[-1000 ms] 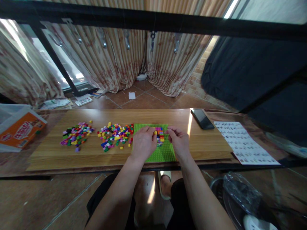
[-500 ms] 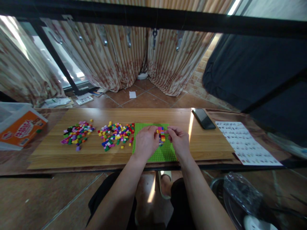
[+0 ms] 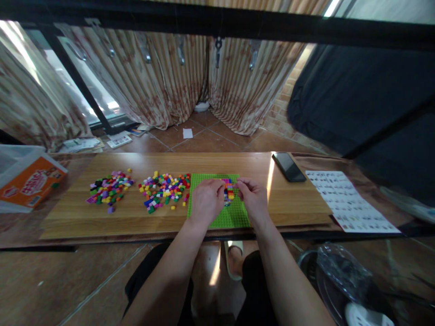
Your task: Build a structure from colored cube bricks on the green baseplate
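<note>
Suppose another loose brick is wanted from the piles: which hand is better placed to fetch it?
Probably the left hand: it is nearer the loose bricks, while the right hand is across the colourful build on the green baseplate.

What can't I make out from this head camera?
Head view:
Left side of the small multicoloured brick build: hidden by the left hand.
What, if anything, the right hand holds: too small.
Print on white paper sheet: too small.
Clear plastic, orange-labelled tub: cut by left edge.

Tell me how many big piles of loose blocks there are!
2. The first pile is at the left, near the orange-labelled box; the second pile is between the first and the green baseplate. Some blocks may be hidden underneath others.
</note>
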`<action>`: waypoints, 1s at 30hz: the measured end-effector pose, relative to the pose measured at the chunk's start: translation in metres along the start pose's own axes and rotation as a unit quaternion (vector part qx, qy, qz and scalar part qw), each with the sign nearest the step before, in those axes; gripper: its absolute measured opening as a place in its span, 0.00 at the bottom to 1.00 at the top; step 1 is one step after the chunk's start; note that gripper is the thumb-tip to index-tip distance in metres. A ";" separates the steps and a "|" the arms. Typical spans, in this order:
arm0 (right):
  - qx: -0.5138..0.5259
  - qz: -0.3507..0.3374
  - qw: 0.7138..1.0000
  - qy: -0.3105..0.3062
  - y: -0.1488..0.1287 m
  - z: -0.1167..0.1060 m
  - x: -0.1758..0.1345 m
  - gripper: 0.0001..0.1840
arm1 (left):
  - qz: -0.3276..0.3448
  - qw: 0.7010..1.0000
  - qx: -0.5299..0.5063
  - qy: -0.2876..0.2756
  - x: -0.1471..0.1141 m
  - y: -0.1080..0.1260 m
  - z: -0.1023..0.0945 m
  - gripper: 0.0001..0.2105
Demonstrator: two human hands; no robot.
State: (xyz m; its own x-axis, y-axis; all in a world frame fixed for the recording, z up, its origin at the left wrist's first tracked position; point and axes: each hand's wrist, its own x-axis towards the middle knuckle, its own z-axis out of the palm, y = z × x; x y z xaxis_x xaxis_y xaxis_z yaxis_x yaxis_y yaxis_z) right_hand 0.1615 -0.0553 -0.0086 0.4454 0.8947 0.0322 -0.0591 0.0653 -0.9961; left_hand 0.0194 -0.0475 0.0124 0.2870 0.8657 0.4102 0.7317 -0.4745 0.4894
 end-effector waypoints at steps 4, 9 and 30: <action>-0.010 -0.003 1.000 -0.003 0.001 0.000 0.000 0.13 | -0.003 1.000 -0.012 0.001 0.001 -0.001 0.003 0.10; -0.004 0.001 1.000 -0.006 0.003 0.000 -0.001 0.13 | -0.025 0.999 -0.026 0.011 0.003 0.002 0.004 0.11; -0.003 0.002 1.000 -0.006 0.012 0.004 0.000 0.14 | -0.121 0.968 -0.216 0.044 0.002 -0.002 0.001 0.07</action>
State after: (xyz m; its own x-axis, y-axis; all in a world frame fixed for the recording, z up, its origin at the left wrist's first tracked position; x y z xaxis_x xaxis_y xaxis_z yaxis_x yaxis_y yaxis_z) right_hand 0.1571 -0.0530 -0.0199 0.4348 0.9001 0.0283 -0.0567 0.0587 -0.9967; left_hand 0.0189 -0.0446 0.0116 0.0720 0.9517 0.2986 0.4380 -0.2991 0.8477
